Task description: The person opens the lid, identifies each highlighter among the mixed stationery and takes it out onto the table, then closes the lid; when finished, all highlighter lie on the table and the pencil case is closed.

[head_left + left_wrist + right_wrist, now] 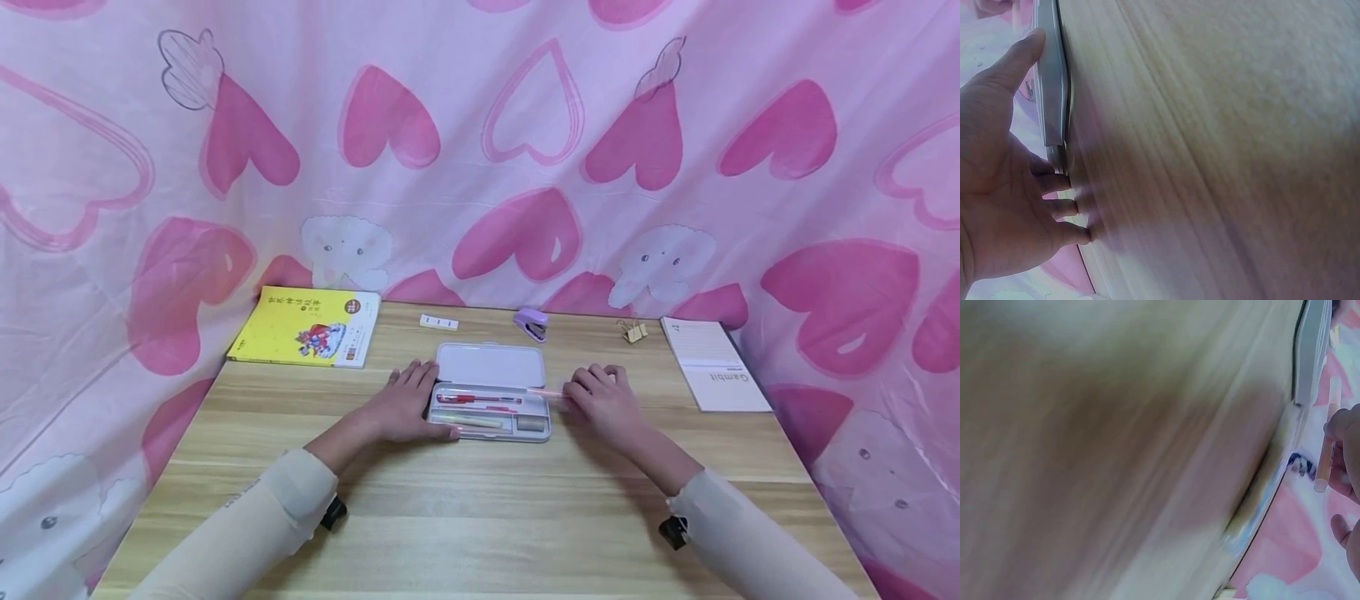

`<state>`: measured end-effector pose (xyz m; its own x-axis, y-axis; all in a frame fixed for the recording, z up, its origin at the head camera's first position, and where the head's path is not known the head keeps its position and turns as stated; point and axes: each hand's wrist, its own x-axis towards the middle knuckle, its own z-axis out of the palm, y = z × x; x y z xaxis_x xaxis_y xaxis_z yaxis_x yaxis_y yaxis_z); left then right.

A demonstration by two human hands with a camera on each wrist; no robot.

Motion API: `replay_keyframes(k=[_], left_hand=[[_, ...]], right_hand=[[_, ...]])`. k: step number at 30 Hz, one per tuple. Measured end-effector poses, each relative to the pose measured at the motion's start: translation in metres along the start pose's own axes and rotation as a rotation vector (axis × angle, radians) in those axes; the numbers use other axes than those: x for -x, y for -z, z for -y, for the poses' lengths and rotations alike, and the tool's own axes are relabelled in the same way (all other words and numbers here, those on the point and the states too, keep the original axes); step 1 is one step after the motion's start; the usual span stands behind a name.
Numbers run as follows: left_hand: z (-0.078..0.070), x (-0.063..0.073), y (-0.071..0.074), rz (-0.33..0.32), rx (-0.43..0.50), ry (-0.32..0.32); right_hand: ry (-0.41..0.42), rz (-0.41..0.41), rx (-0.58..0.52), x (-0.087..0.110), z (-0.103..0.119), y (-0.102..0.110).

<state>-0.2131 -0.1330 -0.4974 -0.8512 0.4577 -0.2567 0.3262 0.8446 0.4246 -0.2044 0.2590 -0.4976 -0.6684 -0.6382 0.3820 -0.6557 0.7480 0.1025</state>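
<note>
An open white pencil case [491, 437] lies on the wooden table, its lid [491, 365] folded back towards the far side. Inside are a red pen [480, 399], a pink item [498, 409], a pale stick [471, 422] and a grey block [531, 423]. My left hand [405, 406] holds the case's left end, thumb [1036, 44] on the front edge and fingers beside the left side. Just right of the case, my right hand [606, 406] pinches a slim pale-orange pen [1327, 450] between thumb and fingers; one end points over the case.
A yellow book [292, 329] lies at the back left. Along the back edge are a small white strip [438, 322], a purple stapler [532, 323] and a gold binder clip [633, 332]. To the right lies a notepad [712, 367]. A pink heart-print curtain [525, 225] hangs behind.
</note>
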Motion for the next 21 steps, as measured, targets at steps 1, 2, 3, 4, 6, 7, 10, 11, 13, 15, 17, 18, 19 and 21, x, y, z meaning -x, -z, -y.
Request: replay_keyframes(k=[1, 2, 3, 4, 6, 7, 10, 11, 13, 15, 17, 18, 19, 21], left_hand=[[0.000, 0.000, 0.000, 0.001, 0.003, 0.000], [0.000, 0.000, 0.000, 0.003, 0.005, 0.001], [0.000, 0.000, -0.001, 0.005, 0.008, 0.003], [0.000, 0.000, -0.001, 0.006, 0.012, 0.004], [0.000, 0.000, -0.001, 0.008, 0.018, 0.008], [0.000, 0.000, -0.001, 0.008, 0.021, 0.010], [0.000, 0.000, -0.001, 0.008, 0.021, 0.012], [0.000, 0.000, -0.001, 0.009, 0.021, 0.012], [0.000, 0.000, -0.001, 0.007, 0.019, 0.008], [0.000, 0.000, -0.001, 0.009, 0.017, 0.006], [0.000, 0.000, 0.000, 0.014, 0.011, 0.008], [0.000, 0.000, 0.000, 0.015, 0.008, 0.009], [0.000, 0.000, 0.000, 0.015, 0.009, 0.008], [0.000, 0.000, 0.000, 0.013, 0.008, 0.007]], right_hand=[[-0.004, 0.003, 0.002, 0.004, -0.002, 0.000], [-0.007, 0.002, 0.004, 0.008, -0.004, -0.001], [-0.010, 0.003, 0.005, 0.011, -0.006, -0.002], [-0.013, 0.000, 0.003, 0.015, -0.009, -0.003], [-0.023, -0.008, -0.002, 0.022, -0.012, -0.005], [-0.029, -0.013, -0.005, 0.026, -0.014, -0.005], [-0.062, 0.002, -0.026, 0.035, -0.018, -0.005], [-0.074, 0.007, -0.031, 0.037, -0.019, -0.005], [-0.090, 0.011, -0.037, 0.042, -0.021, -0.005], [-0.096, 0.011, -0.041, 0.046, -0.022, -0.004], [-0.093, 0.009, -0.039, 0.049, -0.023, -0.004], [-0.088, 0.011, -0.039, 0.050, -0.023, -0.004], [-0.082, 0.010, -0.039, 0.052, -0.024, -0.004], [-0.074, 0.016, -0.041, 0.053, -0.024, -0.003]])
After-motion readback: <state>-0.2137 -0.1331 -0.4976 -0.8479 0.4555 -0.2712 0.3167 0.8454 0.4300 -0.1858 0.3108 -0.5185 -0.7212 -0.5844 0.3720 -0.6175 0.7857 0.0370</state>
